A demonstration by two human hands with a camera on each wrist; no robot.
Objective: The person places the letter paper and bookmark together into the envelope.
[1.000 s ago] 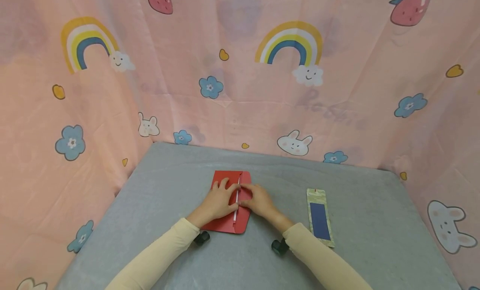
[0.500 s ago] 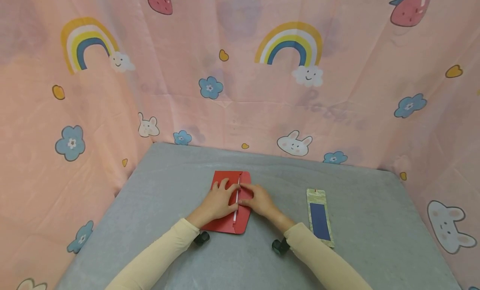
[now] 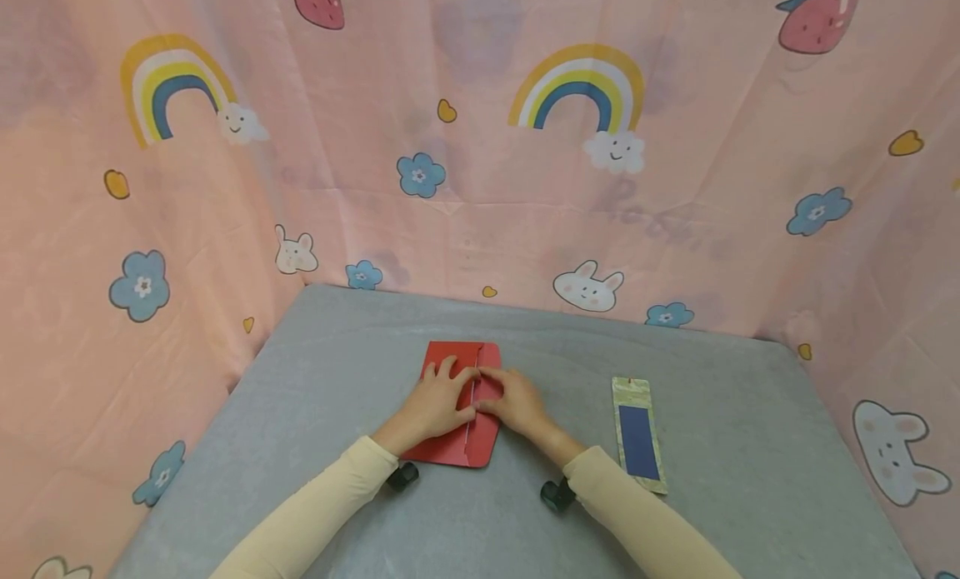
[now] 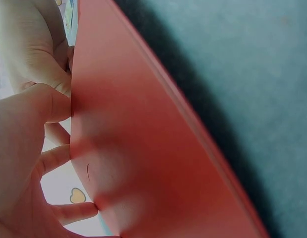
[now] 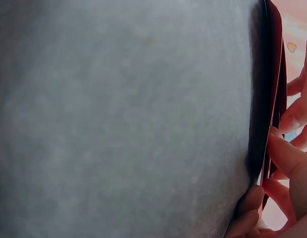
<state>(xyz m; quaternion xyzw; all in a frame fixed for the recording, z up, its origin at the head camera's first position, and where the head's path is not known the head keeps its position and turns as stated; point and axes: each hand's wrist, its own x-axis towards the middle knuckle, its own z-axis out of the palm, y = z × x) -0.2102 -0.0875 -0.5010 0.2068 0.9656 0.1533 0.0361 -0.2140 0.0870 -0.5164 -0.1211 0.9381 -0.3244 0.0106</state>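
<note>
A red paper envelope (image 3: 453, 447) lies in front of both hands, its lighter flap (image 3: 484, 447) spread toward the right. Only a thin sliver of a white card (image 3: 473, 395) shows along the envelope's mouth; the remainder is hidden inside. My left hand (image 3: 435, 404) rests on the envelope body with spread fingers, its thumb and index fingertip right at the mouth. Over the flap, my right hand (image 3: 522, 404) has bent thumb and index finger at the card's edge, facing the left fingertips. In the left wrist view, left fingertips press the red envelope (image 4: 143, 129), which rises slightly tilted.
A long pale-green patterned strip with a dark blue panel (image 3: 638, 441) lies right of the right hand. Black wrist cameras (image 3: 402, 476) hang below the cuffs. The grey table (image 3: 735, 446) meets a pink patterned curtain (image 3: 480, 229) behind and at both sides.
The white card's visible strip has narrowed as it slid left, deeper into the red envelope. Both hands have stayed almost in place.
</note>
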